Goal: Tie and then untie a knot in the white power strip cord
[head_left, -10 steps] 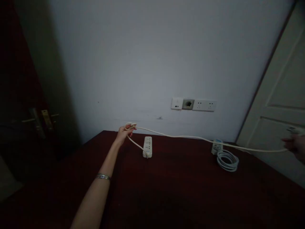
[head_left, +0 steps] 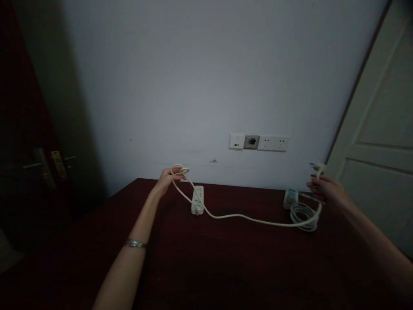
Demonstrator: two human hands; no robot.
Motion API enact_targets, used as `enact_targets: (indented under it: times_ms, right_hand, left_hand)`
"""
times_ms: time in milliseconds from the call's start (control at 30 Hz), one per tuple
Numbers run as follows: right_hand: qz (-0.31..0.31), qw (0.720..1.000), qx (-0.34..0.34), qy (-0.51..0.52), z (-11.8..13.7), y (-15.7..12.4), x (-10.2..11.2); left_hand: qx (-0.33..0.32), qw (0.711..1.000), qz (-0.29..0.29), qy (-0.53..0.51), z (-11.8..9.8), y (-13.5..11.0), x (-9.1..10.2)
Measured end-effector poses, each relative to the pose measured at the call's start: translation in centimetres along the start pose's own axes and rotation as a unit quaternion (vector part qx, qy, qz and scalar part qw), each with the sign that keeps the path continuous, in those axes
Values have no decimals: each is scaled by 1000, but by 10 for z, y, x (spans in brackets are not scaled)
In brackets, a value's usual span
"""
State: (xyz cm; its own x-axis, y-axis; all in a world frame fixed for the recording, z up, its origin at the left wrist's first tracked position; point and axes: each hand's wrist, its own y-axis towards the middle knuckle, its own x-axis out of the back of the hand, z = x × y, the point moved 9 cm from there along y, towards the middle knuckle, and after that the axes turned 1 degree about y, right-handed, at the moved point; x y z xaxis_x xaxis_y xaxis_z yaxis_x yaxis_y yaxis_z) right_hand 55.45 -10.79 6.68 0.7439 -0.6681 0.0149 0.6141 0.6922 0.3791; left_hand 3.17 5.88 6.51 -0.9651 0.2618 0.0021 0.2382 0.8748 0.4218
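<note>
My left hand [head_left: 168,178] is closed on small loops of a white power cord [head_left: 238,215], just left of a white power strip [head_left: 198,200] on the dark red table. From those loops one length runs down to the strip's near end. The other sags across the table toward my right hand [head_left: 325,188], which grips the cord close below its plug [head_left: 319,167]. The plug's prongs point left, in front of the wall near the pale door. Under the right hand's cord lies a coiled white cable [head_left: 305,217], next to a second white power strip [head_left: 291,199].
A row of wall sockets [head_left: 272,144] and a grey-framed outlet [head_left: 251,142] are set in the wall behind the table [head_left: 193,258]. A pale panelled door [head_left: 380,172] stands at right; a dark door with a brass handle [head_left: 58,165] is at left.
My right hand has come in from the right edge with the plug, toward the wall sockets. The cord, stretched nearly straight before, now hangs slack. My left hand stays almost in place.
</note>
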Motion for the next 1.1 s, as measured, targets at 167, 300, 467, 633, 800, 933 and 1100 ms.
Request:
enact_targets:
  times_ms: [167, 300, 467, 633, 800, 933, 1100]
  right_hand:
    - [68, 988, -72, 116, 23, -33, -63]
    - [121, 986, -23, 116, 57, -53, -101]
    - [198, 972, -26, 125, 83, -84, -143]
    - [265, 950, -54, 158, 93, -117, -173]
    - [296, 938, -88, 156, 78, -130, -195]
    - [332, 933, -57, 124, 71, -128, -204]
    - [312, 949, 34, 19, 76, -121, -198]
  left_hand:
    - [3, 998, 62, -26, -12, -8, -15]
    - [-2, 995, 104, -9, -24, -14, -34]
    - [-23, 991, 128, 19, -34, -18, -57]
    - [-31, 989, 142, 26, -38, -22, -72]
    - [-38, 986, 159, 42, -42, -26, -86]
    - [-46, 983, 170, 57, -44, -29, -98]
    - [-78, 986, 135, 61, -42, -29, -105]
